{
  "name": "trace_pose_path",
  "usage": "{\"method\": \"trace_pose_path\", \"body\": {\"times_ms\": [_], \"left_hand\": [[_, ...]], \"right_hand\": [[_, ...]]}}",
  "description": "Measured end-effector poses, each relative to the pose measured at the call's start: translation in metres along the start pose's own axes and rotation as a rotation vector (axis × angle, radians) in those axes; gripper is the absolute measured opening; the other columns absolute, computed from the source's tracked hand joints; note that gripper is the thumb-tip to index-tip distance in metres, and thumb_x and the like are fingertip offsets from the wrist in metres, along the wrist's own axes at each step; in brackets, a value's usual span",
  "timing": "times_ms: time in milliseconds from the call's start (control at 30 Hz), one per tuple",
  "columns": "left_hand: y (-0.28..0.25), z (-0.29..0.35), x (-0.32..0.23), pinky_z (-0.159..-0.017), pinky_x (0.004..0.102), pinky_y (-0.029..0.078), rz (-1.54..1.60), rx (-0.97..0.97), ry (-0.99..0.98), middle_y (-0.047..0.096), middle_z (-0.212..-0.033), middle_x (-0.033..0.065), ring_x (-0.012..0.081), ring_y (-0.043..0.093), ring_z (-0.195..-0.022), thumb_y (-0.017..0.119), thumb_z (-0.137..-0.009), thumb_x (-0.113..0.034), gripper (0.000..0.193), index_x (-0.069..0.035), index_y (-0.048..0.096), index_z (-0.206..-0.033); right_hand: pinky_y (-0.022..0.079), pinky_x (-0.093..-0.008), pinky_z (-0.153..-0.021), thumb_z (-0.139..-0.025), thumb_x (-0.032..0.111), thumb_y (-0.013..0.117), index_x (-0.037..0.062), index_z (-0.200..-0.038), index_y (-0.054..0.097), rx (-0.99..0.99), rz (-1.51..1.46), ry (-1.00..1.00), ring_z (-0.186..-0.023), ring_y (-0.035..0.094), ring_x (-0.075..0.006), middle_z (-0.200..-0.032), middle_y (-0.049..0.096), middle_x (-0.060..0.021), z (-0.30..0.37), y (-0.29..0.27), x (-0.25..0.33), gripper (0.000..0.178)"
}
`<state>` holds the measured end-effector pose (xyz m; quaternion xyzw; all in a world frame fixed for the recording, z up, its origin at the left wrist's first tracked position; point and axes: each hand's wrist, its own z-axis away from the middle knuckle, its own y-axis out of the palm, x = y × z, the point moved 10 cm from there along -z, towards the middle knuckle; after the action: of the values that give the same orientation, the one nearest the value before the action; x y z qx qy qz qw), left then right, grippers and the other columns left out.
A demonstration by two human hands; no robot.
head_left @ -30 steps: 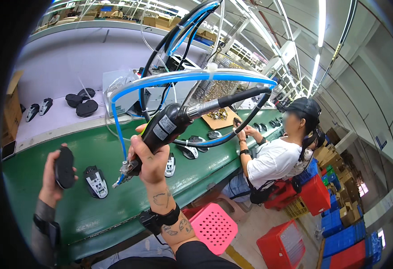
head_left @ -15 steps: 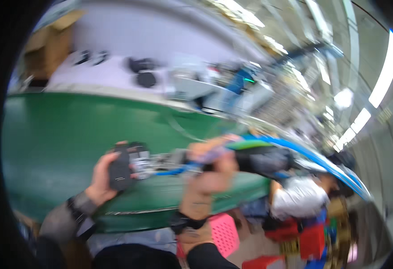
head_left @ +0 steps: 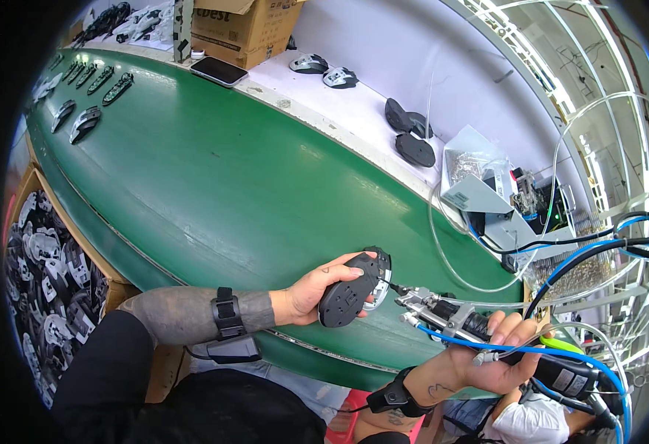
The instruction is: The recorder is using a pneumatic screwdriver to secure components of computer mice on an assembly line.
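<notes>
My left hand (head_left: 318,294) is closed around a computer mouse (head_left: 344,297) above the green belt, its black underside turned up toward me and a silver part showing on its right. In my right hand (head_left: 503,355) is a powered screwdriver (head_left: 463,320), black with a metal head, lying nearly level. Its thin tip points left at the mouse's silver side, close to it; whether they touch I cannot tell. A blue air hose (head_left: 454,341) runs along the tool.
Several mouse shells (head_left: 85,124) and slim parts lie at the belt's far left. A box of loose shells (head_left: 58,288) stands at left. On the back ledge are a phone (head_left: 219,71), mouse parts (head_left: 415,150) and a white screw feeder (head_left: 480,185). Another person (head_left: 530,420) sits lower right.
The view has swung, showing more of the left bench, and the blur is gone. Both hands appear further right in the picture, still holding the mouse and the screwdriver.
</notes>
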<state>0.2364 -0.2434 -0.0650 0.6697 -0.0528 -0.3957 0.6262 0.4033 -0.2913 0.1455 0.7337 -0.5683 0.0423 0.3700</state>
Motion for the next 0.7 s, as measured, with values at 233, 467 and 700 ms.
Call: {"method": "trace_pose_path", "body": {"times_ms": [233, 467, 700], "left_hand": [[0.017, -0.005, 0.004, -0.078, 0.0407, 0.056, 0.091, 0.046, -0.056, 0.046, -0.122, 0.0109, 0.0230, 0.058, -0.095, 0.052, -0.089, -0.024, 0.050, -0.013, 0.040, -0.137], [0.008, 0.000, -0.005, -0.068, 0.0399, 0.058, -0.142, -0.191, 0.045, 0.051, -0.119, 0.0110, 0.0205, 0.059, -0.087, 0.051, -0.086, -0.028, 0.053, -0.014, 0.040, -0.136], [-0.020, -0.002, -0.007, -0.061, 0.0363, 0.054, -0.179, -0.365, 0.122, 0.051, -0.109, 0.0061, 0.0194, 0.057, -0.079, 0.053, -0.087, -0.032, 0.050, -0.016, 0.042, -0.133]], "right_hand": [[0.037, -0.0285, -0.053, -0.092, 0.020, 0.042, 0.0022, -0.107, 0.045, 0.079, -0.033, 0.026, -0.054, 0.042, -0.0119, -0.066, 0.041, -0.0030, -0.007, 0.014, 0.003, 0.024], [0.039, -0.0284, -0.044, -0.083, 0.011, 0.053, 0.0010, -0.102, 0.048, -0.208, 0.128, 0.157, -0.047, 0.045, -0.0150, -0.061, 0.049, -0.0065, 0.008, -0.011, -0.015, 0.022], [0.034, -0.0242, -0.037, -0.085, 0.010, 0.059, 0.0002, -0.101, 0.047, -0.228, 0.104, 0.020, -0.044, 0.044, -0.0138, -0.062, 0.050, -0.0073, -0.001, -0.013, 0.016, 0.022]]}}
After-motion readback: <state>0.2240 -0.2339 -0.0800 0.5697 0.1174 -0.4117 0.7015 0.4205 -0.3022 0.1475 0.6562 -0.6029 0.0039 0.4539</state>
